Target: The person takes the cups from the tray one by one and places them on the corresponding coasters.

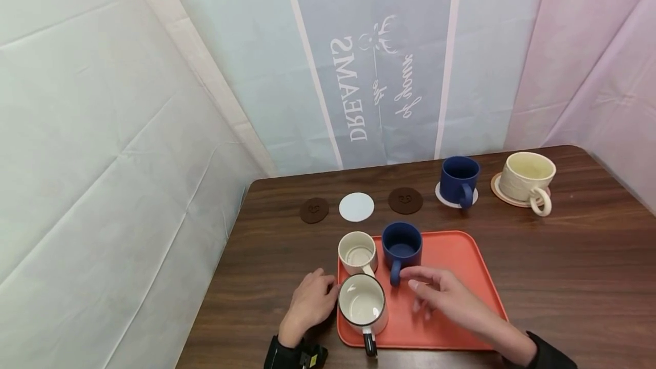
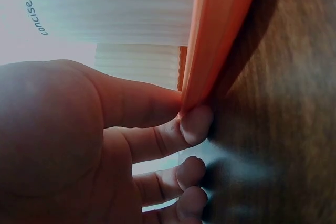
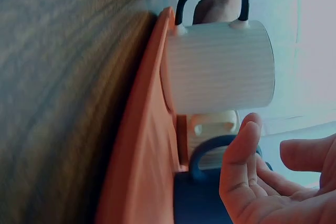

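An orange-red tray [image 1: 451,300] carries three mugs. At its left edge my left hand [image 1: 311,300] pinches the rim between thumb and forefinger; the left wrist view shows the thumb [image 2: 142,103] against it. By the handle of the blue mug [image 1: 402,244] is my right hand [image 1: 446,295], its fingers loosely bent and the thumb apart, gripping nothing. In the right wrist view those fingers [image 3: 239,166] overlap the mug's handle, so contact is hard to tell. A white mug with black rim and handle [image 1: 363,300] stands front left, a cream mug [image 1: 357,250] behind it.
Along the table's back lie a dark brown coaster [image 1: 314,210], a white coaster [image 1: 356,206] and a second brown coaster [image 1: 405,200]. To their right, another blue mug [image 1: 459,178] and a large cream cup [image 1: 527,175] stand on coasters. Fabric curtains [image 1: 400,130] border the table [image 1: 589,255].
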A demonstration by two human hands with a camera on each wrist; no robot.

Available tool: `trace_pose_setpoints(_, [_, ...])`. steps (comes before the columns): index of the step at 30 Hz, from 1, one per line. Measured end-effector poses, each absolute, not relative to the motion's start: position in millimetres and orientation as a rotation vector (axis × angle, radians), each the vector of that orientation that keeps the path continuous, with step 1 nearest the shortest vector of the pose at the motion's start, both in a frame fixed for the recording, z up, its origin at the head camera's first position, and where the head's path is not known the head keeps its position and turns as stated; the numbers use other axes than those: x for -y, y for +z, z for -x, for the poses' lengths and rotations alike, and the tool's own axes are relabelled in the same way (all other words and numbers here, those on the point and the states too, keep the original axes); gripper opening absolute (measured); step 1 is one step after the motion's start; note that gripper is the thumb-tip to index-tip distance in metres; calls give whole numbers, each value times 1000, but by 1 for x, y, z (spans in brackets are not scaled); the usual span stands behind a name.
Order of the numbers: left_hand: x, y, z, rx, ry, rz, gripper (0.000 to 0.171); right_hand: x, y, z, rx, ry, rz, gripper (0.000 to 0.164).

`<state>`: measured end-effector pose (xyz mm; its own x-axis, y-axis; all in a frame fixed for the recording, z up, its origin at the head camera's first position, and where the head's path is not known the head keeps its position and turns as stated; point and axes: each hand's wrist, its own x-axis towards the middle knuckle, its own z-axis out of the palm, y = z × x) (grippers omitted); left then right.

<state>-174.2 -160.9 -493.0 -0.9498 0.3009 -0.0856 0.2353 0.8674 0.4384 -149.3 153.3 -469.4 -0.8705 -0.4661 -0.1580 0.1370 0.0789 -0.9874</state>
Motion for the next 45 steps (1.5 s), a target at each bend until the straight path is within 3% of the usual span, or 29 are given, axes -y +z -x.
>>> trace_pose_setpoints(16, [162,-496,174,-2902,637,-439,31,-143,-476,152,-1764,-1882,220,57])
trace_pose_setpoints(28, [163,-497,174,-2903,638,-448,34,-140,-478,152,-1836,-1935,174,42])
trace_pose_setpoints(45, [162,-494,174,-2884,662,-429,33,-134,-480,150,-1890,-2013,-5,37])
